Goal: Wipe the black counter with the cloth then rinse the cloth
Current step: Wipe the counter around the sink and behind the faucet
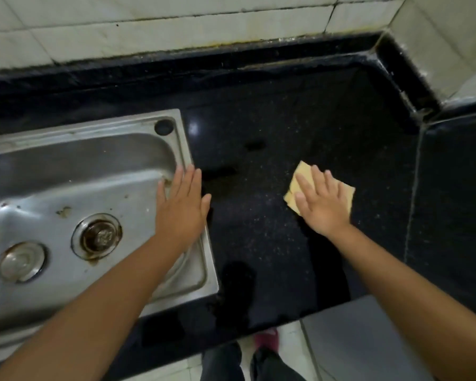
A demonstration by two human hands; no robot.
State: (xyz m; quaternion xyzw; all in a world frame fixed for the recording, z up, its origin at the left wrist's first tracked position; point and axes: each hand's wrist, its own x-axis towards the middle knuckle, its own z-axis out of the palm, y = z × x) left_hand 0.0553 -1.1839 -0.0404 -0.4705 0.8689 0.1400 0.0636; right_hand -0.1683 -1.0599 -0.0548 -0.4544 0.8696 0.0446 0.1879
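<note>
Two hands down, both flat. R hand (323,203) is spread wide, palm pressing the cloth (297,185) onto the worktop (259,229). No pinch or grip, just weight from above, which suits wiping: a flat palm keeps the whole pad in contact and lets it slide. Cloth is yellow, folded small, its corners poking out past the fingers on the far and right sides. It sits mid-worktop, between the sink (66,188) and the worktop's right edge, well short of the back corner.

L hand (180,207) is open too, fingers together, lying over the sink's right rim where steel meets stone. Prob. a brace, steadying the body while the R arm reaches and pushes. It holds nothing.

Worktop looks speckled, w/ darker wet-looking patches between the hands. Wipe is under way, I judge; rinse not yet begun. Sink is close on the left for that. No tap in view.
</note>
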